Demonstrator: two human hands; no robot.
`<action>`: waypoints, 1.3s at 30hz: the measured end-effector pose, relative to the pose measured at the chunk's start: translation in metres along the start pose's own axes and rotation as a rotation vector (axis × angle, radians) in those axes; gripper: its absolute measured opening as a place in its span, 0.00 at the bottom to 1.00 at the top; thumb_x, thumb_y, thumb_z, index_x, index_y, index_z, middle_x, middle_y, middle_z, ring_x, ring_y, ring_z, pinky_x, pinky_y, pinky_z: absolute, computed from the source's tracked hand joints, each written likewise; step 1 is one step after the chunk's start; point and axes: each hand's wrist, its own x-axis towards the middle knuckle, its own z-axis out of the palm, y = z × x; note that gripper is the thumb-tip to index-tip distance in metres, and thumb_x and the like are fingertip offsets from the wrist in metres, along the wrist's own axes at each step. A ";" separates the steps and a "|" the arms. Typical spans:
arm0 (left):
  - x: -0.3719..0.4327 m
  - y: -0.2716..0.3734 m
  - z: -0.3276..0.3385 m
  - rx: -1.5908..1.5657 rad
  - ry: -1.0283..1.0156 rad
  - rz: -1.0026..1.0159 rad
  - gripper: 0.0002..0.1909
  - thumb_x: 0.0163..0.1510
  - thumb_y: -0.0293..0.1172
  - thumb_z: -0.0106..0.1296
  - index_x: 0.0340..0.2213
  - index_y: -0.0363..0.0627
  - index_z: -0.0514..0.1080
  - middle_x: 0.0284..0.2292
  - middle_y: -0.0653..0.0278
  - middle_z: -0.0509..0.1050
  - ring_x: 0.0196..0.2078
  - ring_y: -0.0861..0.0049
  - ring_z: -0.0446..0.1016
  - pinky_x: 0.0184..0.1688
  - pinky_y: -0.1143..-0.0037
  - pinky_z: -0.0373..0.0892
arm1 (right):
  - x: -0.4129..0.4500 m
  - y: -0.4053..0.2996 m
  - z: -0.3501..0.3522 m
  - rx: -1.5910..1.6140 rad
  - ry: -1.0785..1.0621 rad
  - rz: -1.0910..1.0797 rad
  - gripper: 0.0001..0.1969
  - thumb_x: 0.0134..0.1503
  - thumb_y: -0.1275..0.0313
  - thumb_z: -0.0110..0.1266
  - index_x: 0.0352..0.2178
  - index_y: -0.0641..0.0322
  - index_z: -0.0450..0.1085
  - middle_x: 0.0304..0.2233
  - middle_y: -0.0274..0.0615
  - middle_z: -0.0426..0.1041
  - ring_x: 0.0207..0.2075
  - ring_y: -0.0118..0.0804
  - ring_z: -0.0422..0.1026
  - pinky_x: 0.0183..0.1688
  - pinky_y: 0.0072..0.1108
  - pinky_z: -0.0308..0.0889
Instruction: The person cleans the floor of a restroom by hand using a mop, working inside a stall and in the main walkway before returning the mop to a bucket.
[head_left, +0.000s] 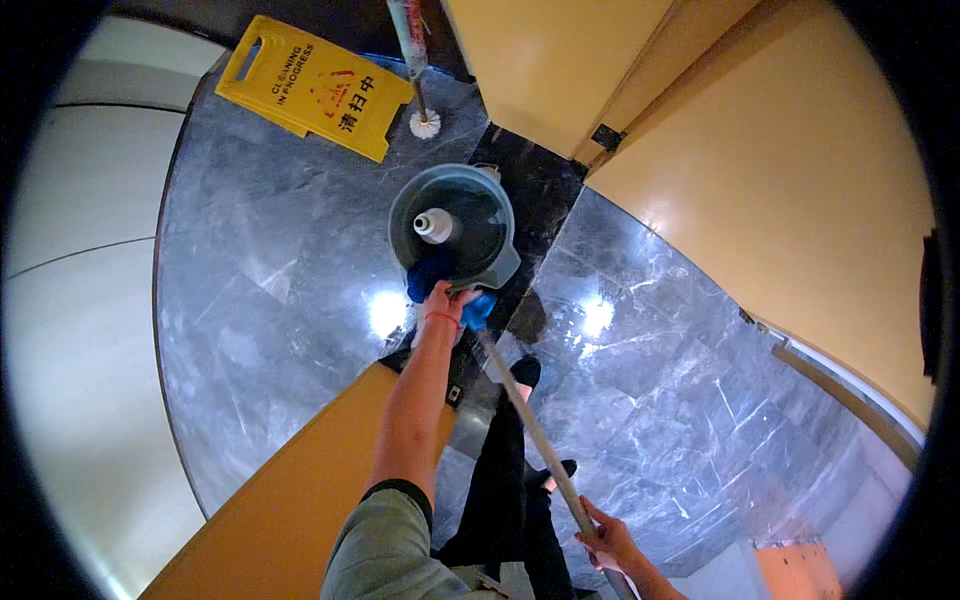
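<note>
A grey-green plastic bucket (512, 259) stands on the floor ahead of me, with dark liquid in it. Inside is a white bottle (442, 226), and a dark blue cloth (429, 276) hangs over the near rim. My left hand (444, 300) is at that rim, right beside the cloth; its fingertips are blurred, so its hold is unclear. Just right of it is a bright blue part (478, 309) at the far end of a long pole (541, 444). Lower right, my right hand (606, 538) is wrapped around the pole's near part.
A yellow cleaning sign (319, 90) lies at the upper left, near a white round-headed brush (424, 124). Yellow-tan door panels (757, 187) rise at the right, and an orange-tan panel (300, 480) at the lower left. My feet (526, 369) stand on grey marbled floor (660, 420) with shiny reflections.
</note>
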 end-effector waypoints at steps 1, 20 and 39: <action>0.008 0.001 0.006 -0.008 -0.016 -0.011 0.06 0.38 0.19 0.40 0.24 0.31 0.62 0.29 0.48 0.65 0.32 0.53 0.66 0.34 0.54 0.66 | -0.001 -0.005 -0.004 0.090 0.053 -0.035 0.32 0.45 0.77 0.46 0.51 0.51 0.44 0.09 0.35 0.61 0.08 0.25 0.60 0.11 0.18 0.58; 0.048 -0.072 0.089 0.027 -0.106 -0.131 0.06 0.40 0.21 0.38 0.21 0.29 0.62 0.32 0.48 0.66 0.37 0.57 0.65 0.39 0.57 0.65 | -0.054 0.063 -0.017 1.002 0.585 -0.138 0.29 0.45 0.76 0.42 0.51 0.54 0.45 0.11 0.36 0.58 0.05 0.26 0.55 0.04 0.17 0.52; -0.398 -0.171 -0.117 1.151 -0.244 -0.571 0.20 0.45 0.29 0.43 0.37 0.54 0.46 0.29 0.58 0.61 0.17 0.64 0.68 0.16 0.67 0.68 | -0.027 0.134 0.127 1.152 0.037 -0.369 0.29 0.48 0.73 0.44 0.51 0.55 0.43 0.14 0.32 0.58 0.09 0.23 0.55 0.10 0.13 0.51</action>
